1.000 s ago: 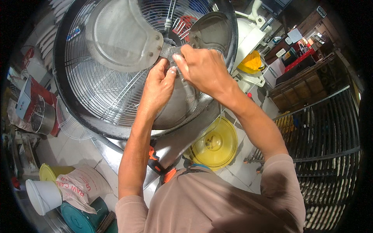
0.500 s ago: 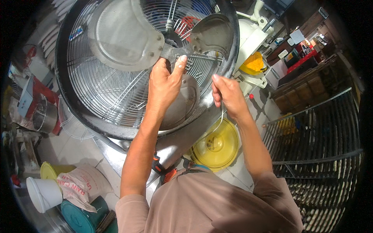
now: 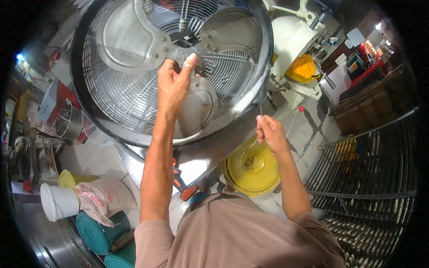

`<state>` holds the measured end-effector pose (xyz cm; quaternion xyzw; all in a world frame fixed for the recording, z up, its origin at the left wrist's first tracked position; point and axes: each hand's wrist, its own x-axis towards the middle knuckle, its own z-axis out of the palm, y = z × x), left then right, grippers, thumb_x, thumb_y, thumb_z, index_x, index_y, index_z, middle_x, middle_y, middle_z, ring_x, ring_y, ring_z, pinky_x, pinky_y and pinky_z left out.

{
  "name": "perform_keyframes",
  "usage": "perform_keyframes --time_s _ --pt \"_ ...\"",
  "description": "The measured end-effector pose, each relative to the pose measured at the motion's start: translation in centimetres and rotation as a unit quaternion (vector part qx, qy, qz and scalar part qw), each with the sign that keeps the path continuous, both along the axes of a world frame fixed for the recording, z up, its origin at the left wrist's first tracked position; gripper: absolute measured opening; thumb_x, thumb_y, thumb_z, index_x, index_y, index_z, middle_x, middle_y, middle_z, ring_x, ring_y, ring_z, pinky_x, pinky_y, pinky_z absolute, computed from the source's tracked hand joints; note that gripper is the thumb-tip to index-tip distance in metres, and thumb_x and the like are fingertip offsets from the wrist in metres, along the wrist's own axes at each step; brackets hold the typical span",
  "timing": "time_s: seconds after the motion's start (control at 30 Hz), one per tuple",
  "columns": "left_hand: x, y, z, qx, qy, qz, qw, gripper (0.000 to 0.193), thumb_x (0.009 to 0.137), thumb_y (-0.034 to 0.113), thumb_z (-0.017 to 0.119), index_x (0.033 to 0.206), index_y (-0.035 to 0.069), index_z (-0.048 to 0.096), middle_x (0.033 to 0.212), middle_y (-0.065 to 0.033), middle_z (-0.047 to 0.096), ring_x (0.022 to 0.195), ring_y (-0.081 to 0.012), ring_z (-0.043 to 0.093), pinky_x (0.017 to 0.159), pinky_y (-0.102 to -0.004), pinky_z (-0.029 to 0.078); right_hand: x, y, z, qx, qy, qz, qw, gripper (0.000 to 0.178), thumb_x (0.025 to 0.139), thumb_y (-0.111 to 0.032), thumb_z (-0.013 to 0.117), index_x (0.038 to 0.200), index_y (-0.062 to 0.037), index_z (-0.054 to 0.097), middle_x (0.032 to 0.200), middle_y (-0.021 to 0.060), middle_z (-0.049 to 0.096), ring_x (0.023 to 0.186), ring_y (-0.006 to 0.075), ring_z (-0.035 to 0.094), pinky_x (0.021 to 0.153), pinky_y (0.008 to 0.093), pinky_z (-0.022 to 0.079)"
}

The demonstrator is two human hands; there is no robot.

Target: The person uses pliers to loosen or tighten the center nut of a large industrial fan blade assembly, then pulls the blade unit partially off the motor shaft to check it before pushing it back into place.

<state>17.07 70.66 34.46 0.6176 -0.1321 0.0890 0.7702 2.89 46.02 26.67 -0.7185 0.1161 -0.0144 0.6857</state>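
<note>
Fan (image 3: 129, 38) was set ahead beside white machine (image 3: 286, 32), bracket (image 3: 179, 54) was pinched in left hand (image 3: 174, 85), right hand (image 3: 273, 135) was curled, fingers together, its hold unclear, yellow tub (image 3: 257, 185) was partly blocked.

The left hand (image 3: 174, 87) was at the hub (image 3: 180, 53) of the fan (image 3: 196, 102). Beyond the right hand (image 3: 271, 132) I saw a machine (image 3: 287, 33); beneath that hand, a container (image 3: 251, 167); to its right, a rack (image 3: 371, 194). Buckets (image 3: 58, 203) and a sack (image 3: 109, 195) sat left of both.
</note>
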Motion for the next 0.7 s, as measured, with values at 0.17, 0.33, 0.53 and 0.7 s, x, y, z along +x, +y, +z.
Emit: perform_keyframes --time_s 0.17,0.33,0.53,0.7 --pt "-0.4 -0.2 -0.1 0.008 0.022 0.048 0.999 0.025 0.094 0.026 0.071 0.094 0.002 0.065 0.076 -0.0021 0.064 0.06 -0.0065 0.056 0.051 -0.0217 0.045 -1.5 -3.5 -4.1 -0.039 0.049 0.001 0.998 0.036 0.101 -0.033 0.058 0.077 -0.0065 0.053 0.063 -0.0007 0.049 0.052 0.0076 0.046 0.049 0.0248 0.041" --pt "0.6 0.2 -0.9 0.013 0.025 0.09 0.996 0.042 0.09 0.03 0.075 0.068 0.016 0.043 0.053 0.0097 0.038 0.039 -0.0017 0.031 0.035 -0.0219 0.024 -4.3 -7.6 -15.3 -0.016 0.132 -0.041 0.99 0.036 0.099 -0.032 0.06 0.076 -0.0056 0.053 0.062 0.0007 0.051 0.051 0.0083 0.048 0.047 0.026 0.042" --pt "-0.6 1.1 -0.3 0.206 0.018 0.127 0.97 0.025 0.099 0.029 0.063 0.081 0.011 0.061 0.069 0.0046 0.047 0.062 -0.0047 0.046 0.058 -0.0227 0.037 -8.1 -12.3 -32.4 -0.091 0.318 -0.105 0.938 0.029 0.094 -0.026 0.062 0.084 0.0012 0.061 0.068 0.013 0.063 0.059 0.026 0.064 0.064 0.0384 0.052" --pt "1.8 6.5 0.0 0.078 0.133 0.019 0.988 0.04 0.103 0.033 0.052 0.124 0.0 0.058 0.115 -0.0114 0.062 0.106 -0.0193 0.057 0.089 -0.0339 0.044 -10.8 -15.3 -45.1 -0.361 0.251 -0.003 0.898 0.02 0.088 -0.02 0.065 0.092 -0.0001 0.067 0.085 0.0173 0.069 0.076 0.0301 0.067 0.072 0.0387 0.053"
